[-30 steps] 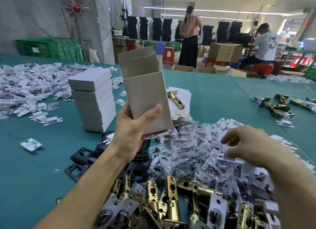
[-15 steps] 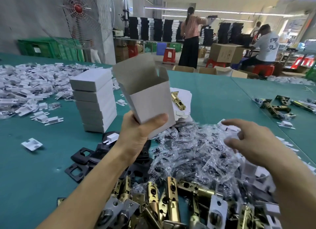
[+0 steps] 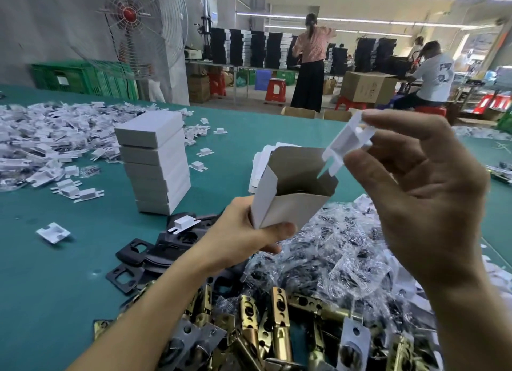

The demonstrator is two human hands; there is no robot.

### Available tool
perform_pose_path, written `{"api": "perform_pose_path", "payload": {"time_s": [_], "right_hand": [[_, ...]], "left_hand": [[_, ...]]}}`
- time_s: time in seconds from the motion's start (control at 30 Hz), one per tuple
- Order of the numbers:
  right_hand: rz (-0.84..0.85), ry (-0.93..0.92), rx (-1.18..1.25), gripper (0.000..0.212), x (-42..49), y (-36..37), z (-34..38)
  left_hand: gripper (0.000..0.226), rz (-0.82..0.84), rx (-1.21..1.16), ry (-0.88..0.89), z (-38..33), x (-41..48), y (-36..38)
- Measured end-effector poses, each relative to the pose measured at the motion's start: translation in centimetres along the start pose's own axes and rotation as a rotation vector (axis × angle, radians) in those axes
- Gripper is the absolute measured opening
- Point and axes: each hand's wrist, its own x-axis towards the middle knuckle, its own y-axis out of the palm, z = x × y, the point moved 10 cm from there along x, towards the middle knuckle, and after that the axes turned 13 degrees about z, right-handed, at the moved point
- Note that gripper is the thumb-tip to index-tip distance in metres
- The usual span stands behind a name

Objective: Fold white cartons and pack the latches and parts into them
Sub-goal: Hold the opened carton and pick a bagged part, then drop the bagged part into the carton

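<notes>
Pinching the white plastic part (image 3: 346, 142) in our right hand (image 3: 424, 204), we hold it tilted, prongs down-left, just above the open carton (image 3: 291, 212) gripped by our left hand (image 3: 238, 237).

This one view rides on my head, wide-angled, facing forward and down over the table (image 3: 55, 301). It sits close to my work: my left grip (image 3: 243, 237) holding the carton (image 3: 288, 212) fills the middle, my right grip (image 3: 424, 204) pinching a white plastic part (image 3: 346, 146) looms large on the right, and the latches (image 3: 278, 315) lie at the bottom edge. Beyond the table's far edge it reaches the fan (image 3: 130, 13) and the black boxes (image 3: 249, 46) stacked far behind.
</notes>
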Motion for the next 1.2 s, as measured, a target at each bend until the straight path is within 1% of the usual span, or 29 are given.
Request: {"api": "perform_pose_path", "payload": {"time_s": [0.13, 0.2, 0.3, 0.37, 0.4, 0.43, 0.47, 0.5, 0.53, 0.57, 0.6, 0.63, 0.67, 0.77, 0.93, 1.07, 1.2], "right_hand": [[0.072, -0.059, -0.198, 0.028, -0.2, 1.2, 1.2], [0.076, -0.082, -0.276, 0.024, 0.0, 1.5, 1.6], [0.042, -0.112, -0.255, 0.022, -0.4, 1.5, 2.9], [0.084, -0.120, -0.168, 0.021, -0.1, 1.7, 3.4], [0.130, -0.080, -0.139, 0.022, 1.0, 2.1, 2.8], [0.226, 0.011, -0.140, 0.028, 1.9, 2.9, 1.6], [0.352, 0.129, -0.157, 0.038, 2.7, 4.1, -0.1], [0.426, 0.264, -0.191, 0.050, 2.9, 4.8, -1.6], [0.428, 0.267, -0.202, 0.051, 2.8, 4.9, -1.5], [0.325, 0.123, -0.240, 0.042, 2.4, 4.5, 0.5], [0.181, -0.020, -0.320, 0.026, 1.5, 3.8, 3.0], [0.087, -0.102, -0.372, 0.019, 0.3, 3.4, 4.3], [0.062, -0.123, -0.379, 0.016, -0.7, 3.3, 4.4], [0.026, -0.099, -0.376, 0.017, -0.6, 3.1, 2.8], [-0.032, -0.104, -0.274, 0.020, -0.5, 2.7, 2.3], [0.027, -0.063, -0.345, 0.015, -0.2, 3.1, 1.3], [0.115, 0.035, -0.443, 0.012, -0.1, 3.2, -0.3]], "left_hand": [[0.025, 0.003, -0.028, 0.024, 0.0, 0.0, 0.2], [0.023, -0.002, -0.065, 0.047, -0.2, 0.0, 0.1], [0.025, -0.031, -0.104, 0.127, -1.3, -0.3, -0.3], [0.029, -0.060, -0.099, 0.193, -2.3, -0.5, -0.5], [0.031, -0.074, -0.098, 0.215, -2.6, -0.6, -0.5], [0.031, -0.086, -0.102, 0.228, -2.8, -0.7, -0.6], [0.030, -0.099, -0.110, 0.228, -2.8, -0.7, -0.6], [0.029, -0.114, -0.115, 0.221, -2.7, -0.7, -0.7], [0.029, -0.127, -0.120, 0.210, -2.6, -0.7, -0.8], [0.029, -0.140, -0.120, 0.199, -2.4, -0.8, -0.9], [0.028, -0.145, -0.118, 0.190, -2.3, -0.7, -0.9], [0.025, -0.146, -0.102, 0.178, -2.1, -0.7, -0.9], [0.022, -0.145, -0.078, 0.155, -1.9, -0.6, -0.9], [0.031, -0.147, -0.034, 0.075, -0.9, -0.5, -1.0], [0.035, -0.088, -0.017, 0.047, -0.5, -0.3, -0.6], [0.029, -0.081, -0.077, 0.065, -0.3, -0.2, -0.7], [0.026, -0.072, -0.089, 0.055, -0.2, -0.1, -0.6]]}}
